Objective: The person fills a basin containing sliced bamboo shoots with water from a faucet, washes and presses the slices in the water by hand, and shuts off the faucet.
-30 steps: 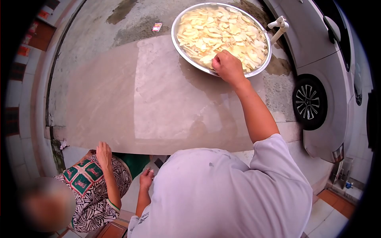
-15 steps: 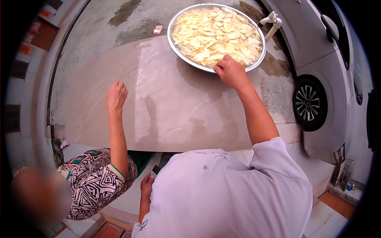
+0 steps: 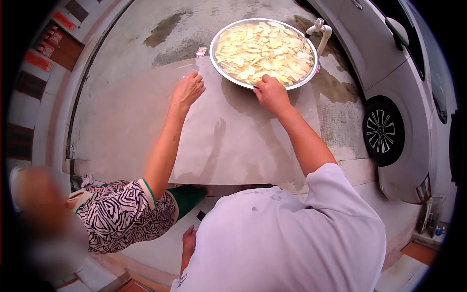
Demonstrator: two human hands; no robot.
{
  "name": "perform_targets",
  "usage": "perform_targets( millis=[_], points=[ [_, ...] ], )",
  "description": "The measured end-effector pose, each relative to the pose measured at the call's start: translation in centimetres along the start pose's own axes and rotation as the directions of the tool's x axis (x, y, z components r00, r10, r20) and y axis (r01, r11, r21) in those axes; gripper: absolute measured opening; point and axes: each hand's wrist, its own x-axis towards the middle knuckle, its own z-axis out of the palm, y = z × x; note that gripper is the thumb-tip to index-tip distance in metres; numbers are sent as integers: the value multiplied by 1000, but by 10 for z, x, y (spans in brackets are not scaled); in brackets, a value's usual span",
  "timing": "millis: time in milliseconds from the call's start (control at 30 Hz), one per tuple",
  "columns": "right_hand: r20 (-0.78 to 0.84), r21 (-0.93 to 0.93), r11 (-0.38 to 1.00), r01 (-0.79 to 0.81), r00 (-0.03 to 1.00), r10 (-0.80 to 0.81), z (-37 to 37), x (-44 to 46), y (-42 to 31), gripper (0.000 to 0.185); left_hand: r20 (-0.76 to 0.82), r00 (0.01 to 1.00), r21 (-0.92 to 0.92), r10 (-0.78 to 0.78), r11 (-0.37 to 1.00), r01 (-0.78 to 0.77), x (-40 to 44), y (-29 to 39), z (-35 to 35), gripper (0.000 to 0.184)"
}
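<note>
A wide metal basin [image 3: 217,69] holds many thin, pale yellow slices [image 3: 262,48] in water. My right hand [image 3: 271,92] is at its near rim, fingers pinched together; whatever is between them is hidden. My left hand [image 3: 189,238] hangs low beside my white shirt, which covers part of it, so its fingers do not show well. Just above it is a small dark object [image 3: 201,215] I cannot identify. The basin stands at the far edge of a smooth grey-brown surface [image 3: 121,126] with a wet sheen.
At my left, a person in a patterned shirt [image 3: 121,214] stretches an arm over the surface, their hand [image 3: 189,89] left of the basin. A white pipe with a tap [image 3: 325,33] rises behind the basin. A silver car [image 3: 389,78] stands at right. A small red-and-white packet [image 3: 201,51] lies on the concrete.
The other person's hand has moved right and away from them, closer to the basin. My right hand has shifted slightly left along the rim. The whole view has shifted a little.
</note>
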Motion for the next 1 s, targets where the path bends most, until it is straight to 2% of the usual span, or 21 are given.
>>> perform_targets(
  millis=[67,100,133,200,267,333,367,400,433,500,567,667,833,867,967,1000],
  points=[
    [16,-38,998,55,998,-55,1,-6,0,17,0,1000,-67,-17,998,17,2,-6,-3,55],
    [18,-59,995,85,996,-84,-2,-6,0,17,-39,999,-13,11,1000,-11,-5,-2,1,53],
    [38,-82,991,104,994,-101,-13,-10,-2,18,-114,993,93,41,995,-30,-44,43,32,52],
    [-27,-184,979,84,996,-90,-32,-21,1,19,-213,974,184,71,982,-31,-98,81,65,49],
    [-84,-274,961,28,995,-53,-45,-32,11,20,-175,980,111,91,991,-72,-82,15,55,54],
    [-47,-296,955,-13,999,-2,-53,-43,24,19,-164,984,28,70,997,-66,-93,-33,59,54],
    [-28,-311,949,-40,999,33,-55,-52,30,19,-78,997,-216,14,976,-31,-49,-119,37,51],
    [-99,-290,956,43,992,-74,-48,-59,39,21,-79,997,-130,17,991,-28,-65,-140,41,51],
    [-89,-277,959,51,993,-79,-47,-67,42,22,-76,997,-74,6,997,-12,-82,-158,49,51],
    [-78,-250,966,61,993,-83,-46,-75,31,26,-59,998,-6,-8,1000,7,-109,-199,58,51],
    [-56,-230,973,32,997,-46,-56,-80,21,37,-47,998,38,-37,999,39,-137,-230,66,51],
    [2,-223,975,4,1000,-4,-71,-88,5,41,-36,997,89,-64,994,67,-169,-252,71,51],
    [165,-247,969,15,986,27,-99,-79,-5,52,-86,996,51,-39,998,43,-184,-241,78,50],
    [176,-235,971,34,984,8,-101,-76,-3,46,-139,990,-25,-17,1000,14,-195,-219,89,51],
    [197,-172,979,109,978,-74,-108,-66,12,34,-191,971,-235,-146,967,100,-181,-200,121,54],
    [202,-132,982,134,974,-106,-111,-62,18,33,-198,970,-252,-140,964,88,-185,-189,138,56]
  ],
)
